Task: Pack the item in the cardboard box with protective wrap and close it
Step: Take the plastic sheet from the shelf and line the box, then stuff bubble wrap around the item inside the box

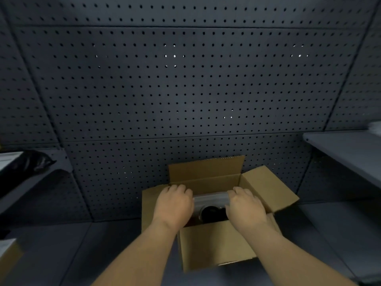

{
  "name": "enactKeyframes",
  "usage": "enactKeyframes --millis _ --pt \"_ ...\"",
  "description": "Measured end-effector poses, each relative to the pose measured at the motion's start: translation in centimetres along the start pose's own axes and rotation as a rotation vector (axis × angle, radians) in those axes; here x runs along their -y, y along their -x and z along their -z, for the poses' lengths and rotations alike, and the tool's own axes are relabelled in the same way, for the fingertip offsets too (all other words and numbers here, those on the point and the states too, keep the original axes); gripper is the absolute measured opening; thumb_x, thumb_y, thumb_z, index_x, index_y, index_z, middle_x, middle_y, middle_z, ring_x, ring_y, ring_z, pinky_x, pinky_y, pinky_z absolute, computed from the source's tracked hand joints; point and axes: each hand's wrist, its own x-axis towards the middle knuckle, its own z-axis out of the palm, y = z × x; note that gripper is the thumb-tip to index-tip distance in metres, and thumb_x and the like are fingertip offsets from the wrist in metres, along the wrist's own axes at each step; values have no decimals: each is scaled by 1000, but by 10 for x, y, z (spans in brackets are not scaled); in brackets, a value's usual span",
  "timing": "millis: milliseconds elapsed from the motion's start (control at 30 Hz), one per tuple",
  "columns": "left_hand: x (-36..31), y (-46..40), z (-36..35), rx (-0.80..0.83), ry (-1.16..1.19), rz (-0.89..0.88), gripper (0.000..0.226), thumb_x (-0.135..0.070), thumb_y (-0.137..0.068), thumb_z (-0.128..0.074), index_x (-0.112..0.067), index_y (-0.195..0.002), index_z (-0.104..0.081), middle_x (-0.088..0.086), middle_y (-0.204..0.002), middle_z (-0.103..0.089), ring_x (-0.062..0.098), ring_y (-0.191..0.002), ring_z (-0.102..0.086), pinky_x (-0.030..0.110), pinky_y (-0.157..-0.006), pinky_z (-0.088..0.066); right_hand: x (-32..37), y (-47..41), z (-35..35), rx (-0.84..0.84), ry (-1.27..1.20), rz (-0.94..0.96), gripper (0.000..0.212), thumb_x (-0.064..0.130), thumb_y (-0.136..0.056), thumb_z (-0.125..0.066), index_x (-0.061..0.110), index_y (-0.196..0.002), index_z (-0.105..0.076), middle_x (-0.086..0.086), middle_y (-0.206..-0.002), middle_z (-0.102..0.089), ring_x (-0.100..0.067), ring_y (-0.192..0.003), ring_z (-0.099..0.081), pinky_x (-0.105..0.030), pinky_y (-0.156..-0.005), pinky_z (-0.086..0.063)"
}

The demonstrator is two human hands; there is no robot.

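Observation:
A brown cardboard box point(214, 244) stands on the dark worktop with all its flaps open. Inside lies a dark round item point(212, 213) with a strip of clear protective wrap point(211, 198) over its far side. My left hand point(174, 205) reaches into the box from the left and grips the left end of the wrapped item. My right hand point(245, 206) grips its right end. Both hands hide the ends of the item, and most of the box's inside is in shadow.
A dark pegboard wall point(185, 89) rises right behind the box. A grey shelf point(340, 149) juts out at the right. On a shelf at the left lies a black bag point(26, 164). Another cardboard piece point(8, 259) shows at the lower left edge.

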Motion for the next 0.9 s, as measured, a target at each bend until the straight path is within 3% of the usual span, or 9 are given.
enactKeyframes --millis 167,233,300,333,433,567,900 --pt "-2 -1 13 -18 16 -65 33 -32 -100 -32 -18 -103 -62 2 -106 -64 22 -99 -58 34 -89 -42 -2 17 18 -20 22 -57 38 17 -94 -44 16 -131 -49 -3 -135 -48 -21 -123 -44 -32 -98 -39" --pt "-9 -9 25 -19 23 -104 24 -33 -94 -48 -19 -88 -67 1 -89 -68 21 -83 -63 34 -78 -49 -6 24 35 -58 44 -75 35 15 -90 -49 14 -125 -53 -4 -127 -52 -23 -118 -47 -33 -92 -40" --pt "-19 -18 40 -76 11 -115 19 -32 -85 -63 -19 -72 -67 1 -72 -67 20 -67 -63 32 -64 -51 -14 28 56 -169 102 -104 26 19 -81 -65 12 -106 -62 -5 -110 -60 -23 -105 -56 -32 -81 -45" --pt "-25 -22 49 -78 30 -120 20 -33 -87 -61 -19 -74 -67 1 -75 -67 21 -69 -63 32 -65 -50 -20 30 65 -231 125 -121 24 22 -80 -67 11 -100 -65 -6 -106 -62 -23 -102 -59 -33 -79 -46" --pt "-45 -34 72 -192 70 -125 34 -38 -97 -38 -18 -100 -65 2 -99 -67 21 -92 -63 34 -80 -47 -43 38 87 -236 97 -152 29 16 -94 -44 10 -120 -56 -7 -130 -53 -26 -121 -47 -35 -94 -39" --pt "-80 -52 100 -235 78 -150 40 -40 -98 -30 -19 -114 -60 1 -112 -64 20 -104 -60 34 -88 -44 -85 45 122 -331 153 -215 35 26 -97 -43 16 -131 -47 -3 -136 -47 -23 -126 -42 -35 -99 -38" --pt "-210 -117 141 -247 78 -185 40 -41 -99 -27 -20 -113 -58 1 -114 -62 21 -105 -58 35 -91 -42 -231 53 198 -411 171 -325 40 33 -98 -42 14 -133 -44 -5 -134 -47 -25 -125 -42 -35 -99 -38"
